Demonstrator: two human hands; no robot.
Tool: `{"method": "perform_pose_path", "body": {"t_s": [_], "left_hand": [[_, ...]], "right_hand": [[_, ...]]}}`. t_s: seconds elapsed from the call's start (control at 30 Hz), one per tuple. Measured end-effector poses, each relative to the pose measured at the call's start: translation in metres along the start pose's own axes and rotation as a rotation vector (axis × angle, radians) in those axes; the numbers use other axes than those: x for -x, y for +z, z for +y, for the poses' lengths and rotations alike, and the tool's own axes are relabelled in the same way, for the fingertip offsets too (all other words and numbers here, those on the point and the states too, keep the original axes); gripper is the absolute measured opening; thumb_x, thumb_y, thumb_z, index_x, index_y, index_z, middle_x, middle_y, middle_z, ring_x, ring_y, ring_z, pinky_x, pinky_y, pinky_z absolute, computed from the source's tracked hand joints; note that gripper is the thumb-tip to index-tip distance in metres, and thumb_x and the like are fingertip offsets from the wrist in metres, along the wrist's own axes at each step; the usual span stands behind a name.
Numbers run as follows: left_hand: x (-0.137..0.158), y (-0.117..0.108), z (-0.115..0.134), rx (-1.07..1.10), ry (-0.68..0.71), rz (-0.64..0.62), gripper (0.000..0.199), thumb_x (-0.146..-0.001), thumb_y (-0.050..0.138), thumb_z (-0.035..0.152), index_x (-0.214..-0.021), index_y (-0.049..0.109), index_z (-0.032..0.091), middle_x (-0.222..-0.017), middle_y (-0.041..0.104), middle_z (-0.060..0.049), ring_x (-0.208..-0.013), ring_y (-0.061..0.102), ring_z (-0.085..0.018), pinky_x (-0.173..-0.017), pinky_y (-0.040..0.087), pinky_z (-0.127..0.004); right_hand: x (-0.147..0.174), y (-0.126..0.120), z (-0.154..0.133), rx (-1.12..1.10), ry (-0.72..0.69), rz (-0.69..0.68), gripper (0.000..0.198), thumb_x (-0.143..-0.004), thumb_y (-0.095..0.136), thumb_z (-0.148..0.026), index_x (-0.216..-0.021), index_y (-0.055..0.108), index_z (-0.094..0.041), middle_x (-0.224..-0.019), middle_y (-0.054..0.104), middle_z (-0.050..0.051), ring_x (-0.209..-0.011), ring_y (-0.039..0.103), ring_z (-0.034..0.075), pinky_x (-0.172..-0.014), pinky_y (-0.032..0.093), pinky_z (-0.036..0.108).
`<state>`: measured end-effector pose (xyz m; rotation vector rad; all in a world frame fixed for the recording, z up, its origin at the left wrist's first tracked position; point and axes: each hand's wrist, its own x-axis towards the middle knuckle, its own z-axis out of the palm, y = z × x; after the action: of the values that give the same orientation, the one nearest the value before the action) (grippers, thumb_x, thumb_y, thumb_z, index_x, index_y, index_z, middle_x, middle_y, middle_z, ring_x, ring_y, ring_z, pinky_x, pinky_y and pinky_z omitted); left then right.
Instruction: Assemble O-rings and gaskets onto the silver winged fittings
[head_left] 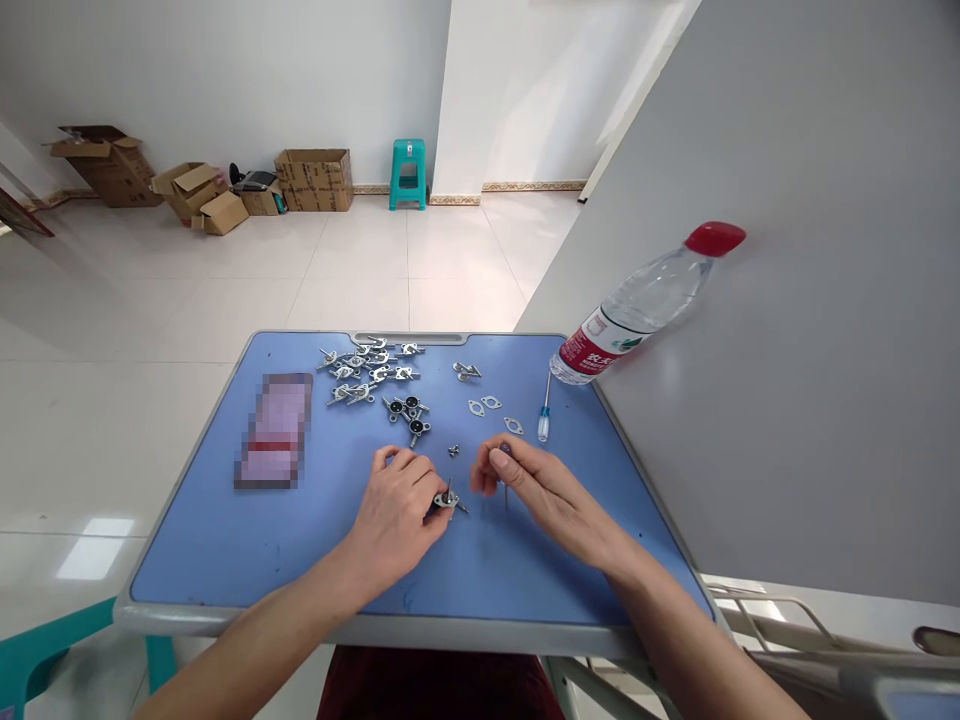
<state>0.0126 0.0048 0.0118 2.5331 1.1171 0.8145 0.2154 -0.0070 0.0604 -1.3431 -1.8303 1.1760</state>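
Note:
My left hand (399, 508) is closed around a small metal fitting (448, 499) with a flat oval flange and a thin pin standing up from it. Just to its right, my right hand (541, 492) pinches a screwdriver (506, 496), its thin shaft pointing down and apart from the fitting; the fingers partly cover the handle. A few tiny screws (454, 451) lie between and beyond the hands. Farther back are three fittings with black round centres (412, 403) and a pile of similar metal fittings (360, 372). Flat oval plates (513, 426) lie beyond my right hand.
On the blue table (225, 545) are a pixelated purple rectangular item (274, 432), small metal pieces (466, 372) and a clear-handled screwdriver (544, 424). A water bottle (630, 318) stands at the right, beside a grey panel (810, 330). Cardboard boxes (313, 180) and a teal stool (408, 172) stand beyond.

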Motion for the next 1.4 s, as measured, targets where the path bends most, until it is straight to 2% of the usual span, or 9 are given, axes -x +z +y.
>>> {"method": "perform_pose_path", "body": {"t_s": [0.17, 0.37, 0.6, 1.0, 1.13, 1.27, 1.4], "left_hand": [[-0.001, -0.001, 0.0, 0.007, -0.012, -0.016, 0.009, -0.079, 0.066, 0.011, -0.08, 0.06, 0.018, -0.078, 0.064, 0.001, -0.078, 0.056, -0.018, -0.085, 0.039, -0.041], [-0.002, -0.002, 0.0, -0.002, -0.009, -0.02, 0.009, -0.078, 0.067, 0.01, -0.08, 0.061, 0.017, -0.078, 0.064, 0.0, -0.078, 0.057, -0.018, -0.084, 0.039, -0.041], [-0.003, -0.002, 0.0, -0.002, -0.009, -0.016, 0.009, -0.079, 0.067, 0.01, -0.081, 0.062, 0.018, -0.079, 0.064, 0.0, -0.078, 0.057, -0.018, -0.084, 0.039, -0.041], [-0.002, -0.001, 0.0, -0.009, 0.002, -0.006, 0.009, -0.079, 0.068, 0.011, -0.08, 0.061, 0.018, -0.078, 0.064, 0.001, -0.077, 0.057, -0.018, -0.083, 0.039, -0.041], [-0.002, -0.001, 0.0, -0.006, -0.002, -0.005, 0.009, -0.08, 0.065, 0.011, -0.079, 0.061, 0.018, -0.077, 0.063, 0.001, -0.077, 0.057, -0.018, -0.083, 0.039, -0.041], [-0.001, -0.001, 0.0, -0.01, -0.009, -0.006, 0.009, -0.08, 0.064, 0.01, -0.079, 0.06, 0.018, -0.077, 0.063, 0.0, -0.078, 0.057, -0.018, -0.083, 0.039, -0.041], [-0.001, -0.001, 0.0, -0.011, -0.008, -0.017, 0.009, -0.079, 0.066, 0.01, -0.08, 0.06, 0.017, -0.078, 0.064, 0.0, -0.078, 0.057, -0.018, -0.084, 0.039, -0.041]], "right_hand": [[0.0, 0.004, -0.001, 0.063, -0.014, 0.032, 0.042, -0.102, 0.031, -0.048, -0.082, 0.056, -0.02, -0.082, 0.058, 0.002, -0.076, 0.051, 0.016, -0.072, 0.043, 0.027], [0.001, 0.007, 0.003, -0.089, -0.168, 0.049, 0.036, -0.102, 0.034, -0.046, -0.085, 0.052, -0.02, -0.08, 0.053, 0.001, -0.064, 0.047, 0.012, -0.062, 0.041, 0.025], [-0.001, 0.01, 0.002, 0.039, -0.294, 0.046, 0.033, -0.104, 0.031, -0.042, -0.087, 0.051, -0.021, -0.082, 0.056, 0.002, -0.073, 0.05, 0.014, -0.067, 0.044, 0.026], [-0.003, 0.011, 0.003, 0.134, -0.351, 0.052, 0.028, -0.103, 0.036, -0.036, -0.088, 0.053, -0.021, -0.083, 0.059, 0.003, -0.074, 0.055, 0.014, -0.068, 0.047, 0.026], [-0.003, 0.016, 0.006, 0.218, -0.462, 0.102, 0.017, -0.103, 0.04, -0.029, -0.104, 0.055, -0.022, -0.086, 0.066, 0.003, -0.073, 0.061, 0.014, -0.068, 0.05, 0.025], [-0.004, 0.02, 0.01, 0.285, -0.606, 0.182, 0.018, -0.101, 0.042, -0.02, -0.117, 0.051, -0.023, -0.088, 0.07, 0.002, -0.074, 0.064, 0.014, -0.069, 0.052, 0.025], [-0.001, 0.012, 0.006, 0.277, -0.572, 0.093, 0.027, -0.101, 0.037, -0.017, -0.126, 0.048, -0.023, -0.097, 0.07, 0.004, -0.083, 0.066, 0.014, -0.074, 0.053, 0.027]]}}
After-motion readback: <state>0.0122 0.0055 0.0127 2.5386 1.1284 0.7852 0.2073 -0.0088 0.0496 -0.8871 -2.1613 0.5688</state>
